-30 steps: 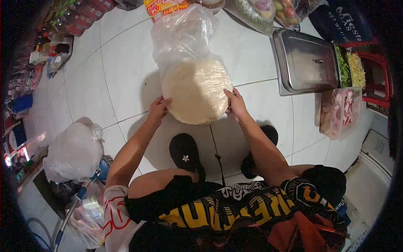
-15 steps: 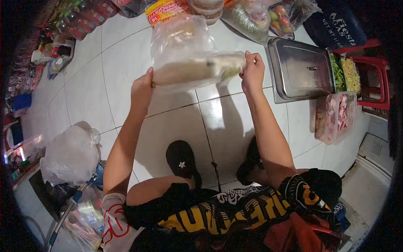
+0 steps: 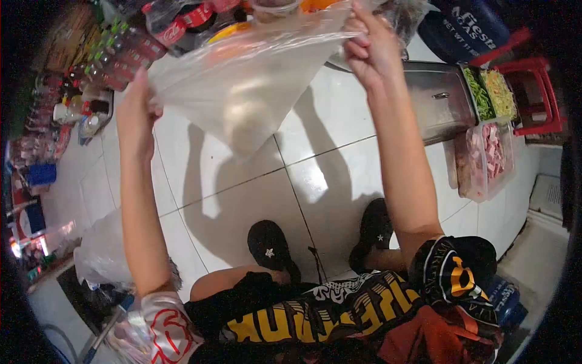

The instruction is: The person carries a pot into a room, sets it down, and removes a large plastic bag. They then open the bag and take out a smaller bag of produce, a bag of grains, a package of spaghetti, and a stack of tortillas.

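Note:
A large clear plastic bag point(image 3: 242, 91) is stretched between my two hands above the tiled floor. My left hand point(image 3: 138, 109) grips its left corner with closed fingers. At the upper right, my right hand point(image 3: 374, 51) pinches the other upper corner. The bag hangs down to a point in the middle, and the floor and things behind it show blurrily through it.
A metal tray with a lid point(image 3: 433, 97) lies at right, beside cut green vegetables point(image 3: 478, 94), shredded vegetables point(image 3: 498, 91) and a plastic box of pink pieces point(image 3: 488, 158). Bottles point(image 3: 124, 57) stand upper left; a red stool point(image 3: 536, 91) is far right. My slippers point(image 3: 270, 242) are below.
Both hands have moved up and farther apart. The plastic, earlier a horizontal bundle between them, is now spread wide and hangs down. The view has shifted, showing more bottles at the top.

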The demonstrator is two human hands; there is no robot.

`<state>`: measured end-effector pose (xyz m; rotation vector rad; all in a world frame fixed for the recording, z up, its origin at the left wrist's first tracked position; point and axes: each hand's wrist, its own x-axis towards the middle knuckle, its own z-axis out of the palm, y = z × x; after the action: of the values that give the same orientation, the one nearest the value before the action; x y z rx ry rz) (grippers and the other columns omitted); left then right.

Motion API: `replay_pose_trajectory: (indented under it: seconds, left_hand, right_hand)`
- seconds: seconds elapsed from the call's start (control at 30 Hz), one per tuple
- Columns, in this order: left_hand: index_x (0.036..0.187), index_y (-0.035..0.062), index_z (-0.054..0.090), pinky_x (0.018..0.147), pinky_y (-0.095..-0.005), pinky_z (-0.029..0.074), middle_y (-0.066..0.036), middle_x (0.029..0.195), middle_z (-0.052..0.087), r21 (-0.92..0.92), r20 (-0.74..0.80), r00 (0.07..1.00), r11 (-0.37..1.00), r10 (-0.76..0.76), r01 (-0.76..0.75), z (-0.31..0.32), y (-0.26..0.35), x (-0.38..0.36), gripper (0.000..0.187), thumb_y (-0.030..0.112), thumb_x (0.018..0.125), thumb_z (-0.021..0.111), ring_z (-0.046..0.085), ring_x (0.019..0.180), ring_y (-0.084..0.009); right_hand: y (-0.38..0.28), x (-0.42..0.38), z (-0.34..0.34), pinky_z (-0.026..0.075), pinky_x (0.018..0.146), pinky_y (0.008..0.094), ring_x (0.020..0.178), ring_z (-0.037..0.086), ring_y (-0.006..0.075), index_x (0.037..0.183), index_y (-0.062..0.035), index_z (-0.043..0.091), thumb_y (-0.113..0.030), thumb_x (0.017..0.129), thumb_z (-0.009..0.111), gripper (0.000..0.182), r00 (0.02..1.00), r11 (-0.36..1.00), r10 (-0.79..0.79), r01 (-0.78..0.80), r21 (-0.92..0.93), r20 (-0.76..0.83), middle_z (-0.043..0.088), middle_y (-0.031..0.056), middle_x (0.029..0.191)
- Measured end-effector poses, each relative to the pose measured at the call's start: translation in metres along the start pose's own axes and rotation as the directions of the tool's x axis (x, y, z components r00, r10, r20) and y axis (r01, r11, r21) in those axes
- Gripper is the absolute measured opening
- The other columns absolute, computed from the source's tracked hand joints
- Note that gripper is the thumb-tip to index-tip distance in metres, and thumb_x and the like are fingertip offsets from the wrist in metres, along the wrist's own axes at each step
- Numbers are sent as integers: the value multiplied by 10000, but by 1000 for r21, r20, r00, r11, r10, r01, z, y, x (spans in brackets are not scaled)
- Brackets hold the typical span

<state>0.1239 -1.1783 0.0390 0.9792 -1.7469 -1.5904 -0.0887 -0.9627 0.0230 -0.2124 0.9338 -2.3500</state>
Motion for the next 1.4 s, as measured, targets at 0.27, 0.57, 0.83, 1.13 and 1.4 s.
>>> replay_pose_trajectory:
  seconds: [0.27,0.57,0.83,1.13,1.4]
  left_hand:
    - [1258,111,34,917,-379,249,-136,1274,216,388,344,923,870,172,-306,-11,-108,-59,983,264,558,707,288,1138,-288]
    - [1040,65,452,803,-327,382,-87,1004,507,608,697,654,725,-294,-322,52,-127,4,458,132,632,647,474,949,-195]
    - [824,16,550,644,-359,427,-163,776,567,541,592,804,772,-67,-334,86,-123,-30,186,127,677,574,529,733,-325]
    - [684,-96,531,583,-361,414,-199,699,563,906,225,762,418,-607,66,30,-150,-70,403,297,770,519,541,636,-258]
    - [836,-83,544,640,-273,407,-79,757,584,338,30,834,791,-550,510,22,3,-93,323,234,774,547,526,680,-134]
  right_hand:
    - [17,-23,53,179,288,155,346,293,15,762,-70,460,-192,754,545,149,973,961,187,-153,-229,133,420,-45,589]
    - [75,-43,77,228,305,183,320,308,48,730,-91,455,-232,769,540,169,685,855,508,-326,-404,522,346,-29,445]
    - [25,14,-52,276,364,173,443,368,52,757,-101,495,-290,785,475,192,952,910,303,-304,-281,-47,450,-26,595]
    - [62,102,-185,429,540,345,626,536,225,769,-114,545,-262,720,450,182,858,405,184,-510,-759,-479,569,83,740]
    - [65,-3,-42,434,627,305,711,534,181,924,-117,525,-341,703,570,319,628,99,681,-588,-803,-377,573,102,754]
